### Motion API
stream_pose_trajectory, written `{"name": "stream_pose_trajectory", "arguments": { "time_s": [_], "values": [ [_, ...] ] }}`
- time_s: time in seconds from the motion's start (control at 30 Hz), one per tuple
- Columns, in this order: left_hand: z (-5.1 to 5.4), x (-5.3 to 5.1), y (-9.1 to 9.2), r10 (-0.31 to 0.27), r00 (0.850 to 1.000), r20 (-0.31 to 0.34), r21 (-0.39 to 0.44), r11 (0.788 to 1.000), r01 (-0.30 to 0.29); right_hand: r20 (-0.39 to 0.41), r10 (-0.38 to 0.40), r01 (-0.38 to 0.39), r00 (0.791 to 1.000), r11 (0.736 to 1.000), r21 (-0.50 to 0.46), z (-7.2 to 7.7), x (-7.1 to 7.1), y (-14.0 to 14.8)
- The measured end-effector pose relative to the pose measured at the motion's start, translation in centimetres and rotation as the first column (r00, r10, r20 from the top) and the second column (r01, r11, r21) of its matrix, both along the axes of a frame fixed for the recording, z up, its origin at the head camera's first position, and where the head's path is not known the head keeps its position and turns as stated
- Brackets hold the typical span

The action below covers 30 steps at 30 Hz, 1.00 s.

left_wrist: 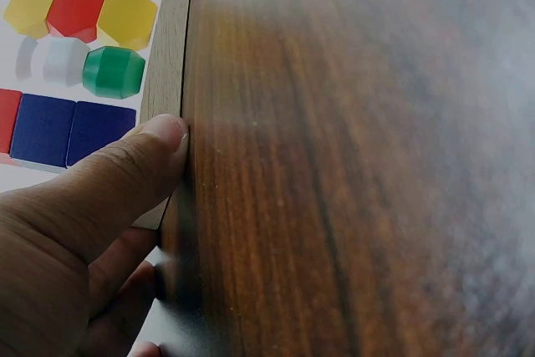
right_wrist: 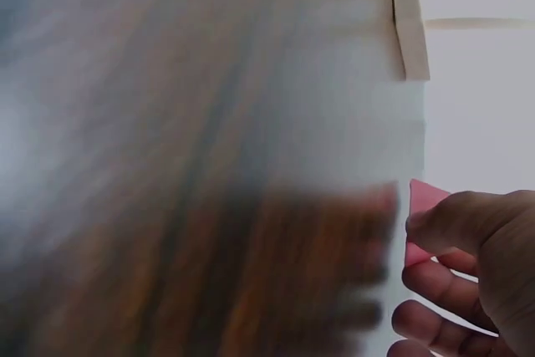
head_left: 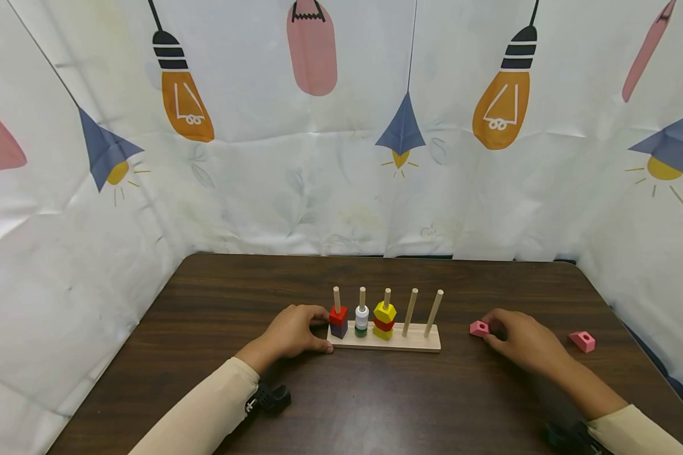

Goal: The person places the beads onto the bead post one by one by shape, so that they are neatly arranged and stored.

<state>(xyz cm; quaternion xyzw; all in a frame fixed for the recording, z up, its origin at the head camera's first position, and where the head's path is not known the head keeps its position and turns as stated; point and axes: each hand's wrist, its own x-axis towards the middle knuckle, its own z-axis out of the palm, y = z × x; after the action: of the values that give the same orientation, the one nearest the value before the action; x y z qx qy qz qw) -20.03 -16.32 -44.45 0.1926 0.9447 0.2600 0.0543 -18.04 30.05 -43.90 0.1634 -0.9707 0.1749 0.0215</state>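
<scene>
A pale wooden peg stand (head_left: 406,341) with several upright pegs sits on the table. Its left end is gripped by my left hand (head_left: 293,332), thumb along the front edge, as the left wrist view also shows. Red and dark blue blocks (head_left: 338,321) fill the leftmost peg. White and green beads (head_left: 361,321) sit on the second, and yellow and red hexagonal beads (head_left: 384,320) on the third. The two right pegs are bare. Right of the stand, my right hand (head_left: 520,338) pinches a pink block (head_left: 479,328) with a hole between thumb and fingers.
Another pink block (head_left: 582,341) with a hole lies on the dark wooden table (head_left: 375,404), to the right of my right hand. A white printed cloth (head_left: 341,189) hangs behind the table and along both sides.
</scene>
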Motion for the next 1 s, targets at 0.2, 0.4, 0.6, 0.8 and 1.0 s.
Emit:
{"name": "stream_pose_trajectory", "arguments": {
  "time_s": [0.2, 0.4, 0.6, 0.8, 1.0],
  "values": [
    [0.0, 0.0, 0.0, 0.008, 1.000, 0.007, 0.002, 1.000, -0.008, -0.042, 0.024, -0.024, 0.999, 1.000, -0.013, 0.9, -0.6, -2.0],
    [0.0, 0.1, 0.0, 0.005, 1.000, 0.003, -0.006, 1.000, -0.005, -0.097, 0.066, -0.073, 0.993, 0.995, -0.069, 2.6, -1.1, -3.7],
    [0.1, 0.1, 0.0, 0.005, 1.000, -0.001, -0.004, 1.000, -0.005, -0.113, 0.090, -0.101, 0.990, 0.991, -0.090, 4.4, -1.1, -4.8],
    [0.0, -0.1, 0.0, 0.007, 1.000, 0.005, 0.007, 1.000, -0.007, -0.117, 0.084, -0.093, 0.990, 0.992, -0.079, 6.7, -0.6, -5.2],
    [-0.1, 0.0, 0.0, -0.001, 1.000, 0.003, 0.005, 1.000, 0.001, -0.124, 0.078, -0.088, 0.989, 0.993, -0.077, 8.8, -0.2, -5.4]
  ]
}}
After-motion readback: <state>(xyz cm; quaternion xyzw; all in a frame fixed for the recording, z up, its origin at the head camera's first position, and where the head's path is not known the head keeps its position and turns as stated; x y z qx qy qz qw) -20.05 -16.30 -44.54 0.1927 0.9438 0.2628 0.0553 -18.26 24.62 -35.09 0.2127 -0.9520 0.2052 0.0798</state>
